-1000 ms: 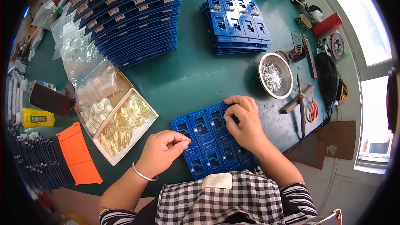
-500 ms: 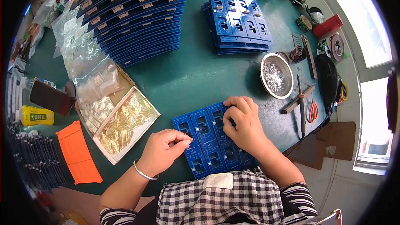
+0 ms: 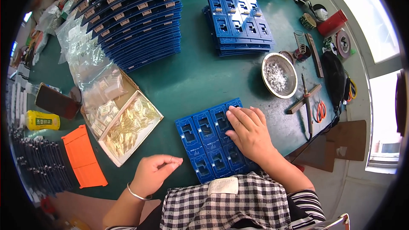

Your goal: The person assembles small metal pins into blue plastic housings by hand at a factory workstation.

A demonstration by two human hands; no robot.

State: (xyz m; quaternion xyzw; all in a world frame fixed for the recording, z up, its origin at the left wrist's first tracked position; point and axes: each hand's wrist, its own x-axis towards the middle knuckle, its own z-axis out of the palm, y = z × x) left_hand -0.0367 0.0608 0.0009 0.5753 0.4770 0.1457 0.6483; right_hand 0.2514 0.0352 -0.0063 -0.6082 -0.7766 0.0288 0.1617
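In front of me on the green table lies a blue circuit board panel (image 3: pixel 197 149) with rows of cut-out openings. My right hand (image 3: pixel 250 134) rests on its right part, fingers stretched over the panel. My left hand (image 3: pixel 157 172) is just off the panel's left edge, thumb and forefinger pinched together. A thin line shows at the pinch, too fine to name. Left of the panel is a cardboard box (image 3: pixel 140 142). Many thin gold-coloured pins (image 3: pixel 128 132) fill its near section, and small white connectors (image 3: pixel 102 117) in plastic lie in the other.
Tall stacked blue boards (image 3: pixel 140 25) stand far left, with another board stack (image 3: pixel 238 25) beyond the panel. To the right are a bowl of silvery bits (image 3: pixel 279 76), a soldering iron (image 3: pixel 307 102) and orange-handled scissors (image 3: pixel 320 111). An orange tray (image 3: pixel 84 157) and a phone (image 3: pixel 57 101) lie left.
My left hand has drawn back left and down, off the panel. My right hand's fingers have gone from curled to flatter on it. The view has shifted slightly.
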